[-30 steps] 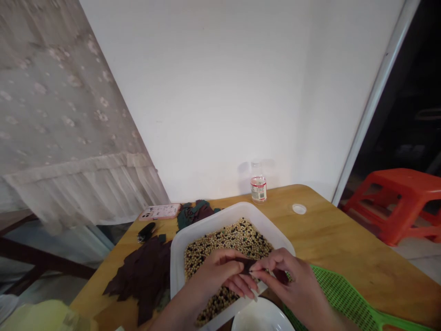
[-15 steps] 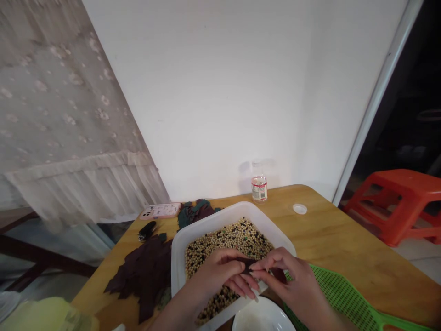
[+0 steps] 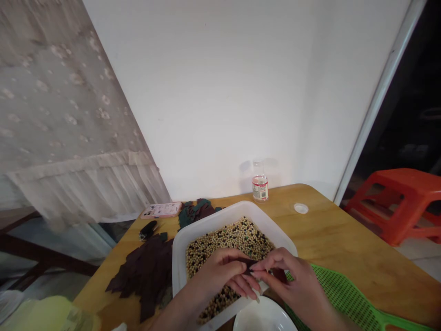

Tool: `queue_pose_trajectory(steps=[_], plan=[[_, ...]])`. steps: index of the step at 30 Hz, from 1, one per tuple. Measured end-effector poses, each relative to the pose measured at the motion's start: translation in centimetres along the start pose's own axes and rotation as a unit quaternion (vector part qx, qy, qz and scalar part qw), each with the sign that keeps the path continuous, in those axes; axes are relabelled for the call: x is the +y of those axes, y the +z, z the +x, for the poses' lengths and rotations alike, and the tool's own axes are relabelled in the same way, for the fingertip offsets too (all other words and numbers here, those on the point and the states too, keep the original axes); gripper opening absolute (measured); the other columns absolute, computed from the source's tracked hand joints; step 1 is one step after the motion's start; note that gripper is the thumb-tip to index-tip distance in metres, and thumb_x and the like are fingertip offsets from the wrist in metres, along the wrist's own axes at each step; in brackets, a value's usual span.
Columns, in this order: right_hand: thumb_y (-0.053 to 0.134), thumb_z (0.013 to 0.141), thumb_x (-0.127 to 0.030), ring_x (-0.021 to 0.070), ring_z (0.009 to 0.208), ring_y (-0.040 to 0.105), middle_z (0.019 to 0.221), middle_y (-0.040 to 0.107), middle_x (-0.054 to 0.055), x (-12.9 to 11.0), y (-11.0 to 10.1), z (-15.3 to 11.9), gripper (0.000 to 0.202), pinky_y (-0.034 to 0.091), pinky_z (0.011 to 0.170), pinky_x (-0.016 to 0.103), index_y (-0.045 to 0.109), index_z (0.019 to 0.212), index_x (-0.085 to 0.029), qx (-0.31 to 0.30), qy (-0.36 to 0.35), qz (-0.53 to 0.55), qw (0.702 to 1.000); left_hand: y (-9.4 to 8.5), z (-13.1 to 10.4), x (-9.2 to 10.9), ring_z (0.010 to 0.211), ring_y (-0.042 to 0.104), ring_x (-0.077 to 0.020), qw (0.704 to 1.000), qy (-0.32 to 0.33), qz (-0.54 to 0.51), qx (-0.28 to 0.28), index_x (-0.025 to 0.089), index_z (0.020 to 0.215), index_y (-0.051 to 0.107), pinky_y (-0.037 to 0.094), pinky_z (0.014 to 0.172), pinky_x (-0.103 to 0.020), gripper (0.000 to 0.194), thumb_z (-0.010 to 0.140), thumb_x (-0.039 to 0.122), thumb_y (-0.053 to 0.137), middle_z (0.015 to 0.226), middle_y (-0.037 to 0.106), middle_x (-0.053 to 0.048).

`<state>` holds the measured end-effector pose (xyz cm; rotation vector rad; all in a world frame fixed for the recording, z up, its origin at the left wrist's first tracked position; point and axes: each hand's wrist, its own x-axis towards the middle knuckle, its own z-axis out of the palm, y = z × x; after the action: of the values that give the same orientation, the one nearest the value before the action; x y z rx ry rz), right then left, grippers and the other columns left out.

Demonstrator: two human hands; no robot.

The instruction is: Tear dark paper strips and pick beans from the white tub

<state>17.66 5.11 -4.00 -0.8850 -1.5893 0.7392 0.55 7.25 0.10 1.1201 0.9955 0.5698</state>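
Observation:
My left hand (image 3: 227, 270) and my right hand (image 3: 291, 275) meet over the near side of a white tray (image 3: 179, 250). Between them is a small dark brown piece (image 3: 248, 264) of thin sheet material, pinched at both sides; whether it is cloth or leather I cannot tell. The tray holds many small round beads (image 3: 237, 236), mostly cream with some black. Close below my fingers stands a white bowl (image 3: 263, 317), cut off by the frame. At the left of the tray lies a pile of similar dark brown pieces (image 3: 146, 269).
A green perforated basket (image 3: 341, 289) is at my right. Dark green and brown scraps (image 3: 196, 211), a phone (image 3: 161, 210) and a black key fob (image 3: 148, 230) lie toward the back left. A clear bottle (image 3: 260, 187) and a white lid (image 3: 301, 208) stand near the wall.
The view has shifted very slightly. Both hands keep nearly the same position, with the dark brown piece between their fingers.

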Motion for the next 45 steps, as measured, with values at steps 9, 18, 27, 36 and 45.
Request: queue_pose_trajectory(steps=[9, 18, 27, 36, 45], plan=[[0.065, 0.076, -0.018, 0.0143, 0.065, 0.072, 0.071, 0.073, -0.002, 0.05, -0.04, -0.07, 0.016, 0.058, 0.057, 0.018, 0.051, 0.076, -0.024, 0.000, -0.019, 0.002, 1.000, -0.08, 0.05, -0.15, 0.052, 0.065, -0.0151, 1.000, -0.002, 0.000, -0.002, 0.014, 0.081, 0.060, 0.045, 0.051, -0.023, 0.025, 0.063, 0.032, 0.061, 0.060, 0.069, -0.005], [0.066, 0.074, -0.016, 0.0126, 0.064, 0.072, 0.071, 0.073, -0.004, -0.22, 0.02, 0.15, 0.017, 0.057, 0.057, 0.015, 0.051, 0.075, -0.024, 0.004, -0.021, 0.000, 1.000, -0.08, 0.03, -0.05, 0.051, 0.065, -0.0143, 1.000, -0.002, -0.006, -0.008, 0.014, 0.079, 0.059, 0.044, 0.049, -0.021, 0.025, 0.062, 0.032, 0.060, 0.059, 0.069, -0.004], [0.065, 0.075, -0.016, 0.0126, 0.065, 0.072, 0.070, 0.072, -0.004, -0.06, 0.07, -0.11, 0.016, 0.057, 0.058, 0.016, 0.052, 0.075, -0.024, 0.006, -0.023, -0.008, 1.000, -0.05, -0.11, -0.06, 0.052, 0.066, -0.0150, 1.000, 0.000, 0.000, -0.001, 0.013, 0.080, 0.060, 0.046, 0.052, -0.023, 0.022, 0.064, 0.029, 0.058, 0.061, 0.069, -0.005], [0.065, 0.079, -0.029, 0.0153, 0.065, 0.072, 0.070, 0.072, 0.000, -0.19, 0.01, -0.02, 0.015, 0.058, 0.058, 0.020, 0.052, 0.074, -0.023, 0.000, -0.011, -0.020, 1.000, 0.00, -0.06, -0.02, 0.052, 0.066, -0.0149, 1.000, -0.006, 0.003, 0.001, 0.014, 0.082, 0.059, 0.045, 0.050, -0.022, 0.026, 0.062, 0.030, 0.059, 0.061, 0.070, -0.004], [0.065, 0.077, -0.017, 0.0119, 0.065, 0.072, 0.072, 0.073, -0.004, -0.05, 0.04, -0.02, 0.017, 0.057, 0.057, 0.015, 0.050, 0.076, -0.024, 0.001, -0.045, -0.013, 0.999, 0.01, 0.17, 0.01, 0.050, 0.065, -0.0143, 1.000, -0.007, 0.007, -0.009, 0.014, 0.076, 0.059, 0.045, 0.050, -0.022, 0.025, 0.060, 0.033, 0.059, 0.060, 0.069, -0.004]])
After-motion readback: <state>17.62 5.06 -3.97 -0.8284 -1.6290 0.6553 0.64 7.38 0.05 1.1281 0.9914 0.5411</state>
